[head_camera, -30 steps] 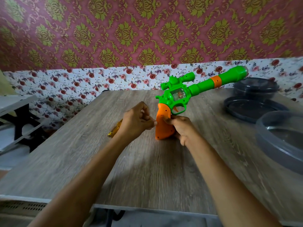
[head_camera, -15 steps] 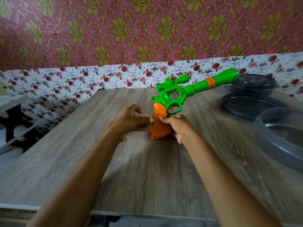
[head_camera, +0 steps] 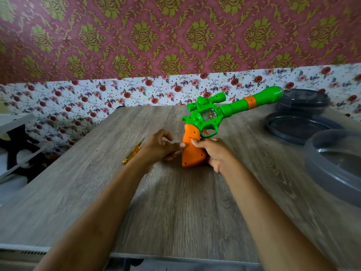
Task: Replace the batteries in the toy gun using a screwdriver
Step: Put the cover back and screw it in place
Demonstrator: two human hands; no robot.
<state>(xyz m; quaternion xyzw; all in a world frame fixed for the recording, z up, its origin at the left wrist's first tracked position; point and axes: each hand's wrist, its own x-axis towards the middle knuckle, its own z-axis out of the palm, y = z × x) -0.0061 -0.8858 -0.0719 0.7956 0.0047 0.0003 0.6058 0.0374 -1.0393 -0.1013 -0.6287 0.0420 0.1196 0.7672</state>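
Note:
The toy gun (head_camera: 213,116) is green with an orange grip (head_camera: 192,151) and an orange band on its barrel. It stands on the butt of the grip on the wooden table (head_camera: 175,208), barrel pointing up and to the right. My right hand (head_camera: 214,154) grips the orange grip from the right, thumb on its front face. My left hand (head_camera: 159,147) is at the grip's left side, with the thumb tip touching it and the other fingers loosely curled. A screwdriver (head_camera: 132,153) with a clear yellow handle lies on the table behind my left wrist, partly hidden.
Dark round plastic lids and containers (head_camera: 298,128) sit at the right of the table, with a large grey one (head_camera: 336,163) nearest the right edge. The wall is close behind the table. A white and black rack (head_camera: 17,145) stands off the table's left side.
My left hand dropped from a pinching pose beside the top of the grip, and its thumb now touches the grip's left side. My right hand kept hold of the grip.

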